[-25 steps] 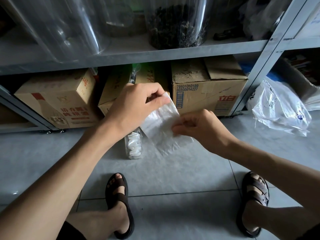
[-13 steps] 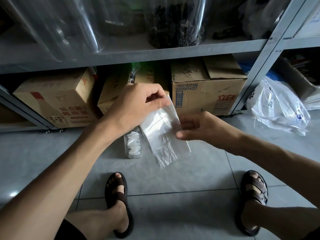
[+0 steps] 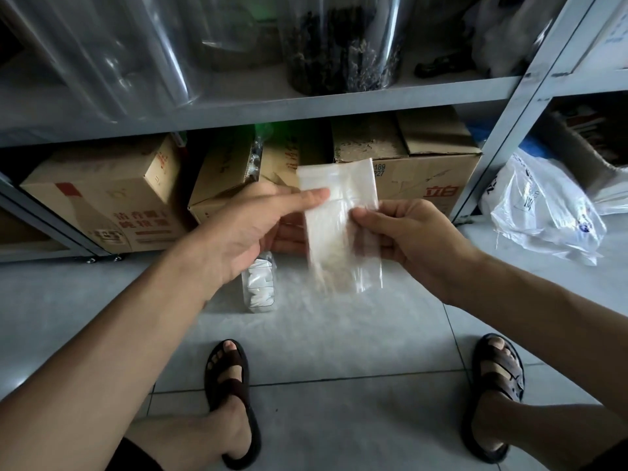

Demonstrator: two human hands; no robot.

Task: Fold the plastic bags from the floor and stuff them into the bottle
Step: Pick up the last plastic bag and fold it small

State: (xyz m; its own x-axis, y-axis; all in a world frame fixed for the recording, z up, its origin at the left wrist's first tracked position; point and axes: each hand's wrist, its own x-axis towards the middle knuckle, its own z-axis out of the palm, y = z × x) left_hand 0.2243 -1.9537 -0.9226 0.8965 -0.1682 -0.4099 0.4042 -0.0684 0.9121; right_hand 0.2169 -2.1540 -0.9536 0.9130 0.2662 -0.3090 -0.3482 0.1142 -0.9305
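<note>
The bottle (image 3: 257, 288) stands on the floor (image 3: 339, 341) before the boxes (image 3: 221, 175), bags (image 3: 543, 212) lying right.

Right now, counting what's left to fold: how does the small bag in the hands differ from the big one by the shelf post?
The small bag is pinched between left hand and right hand; the big bag lies on the floor. The small bag is flat and plain; the big bag is crumpled and printed. Both are translucent plastic.

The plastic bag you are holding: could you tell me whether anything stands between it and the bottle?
Only the left hand, which holds the plastic bag with the right hand and covers the middle of the bottle on the floor. Nothing else visible does.
</note>
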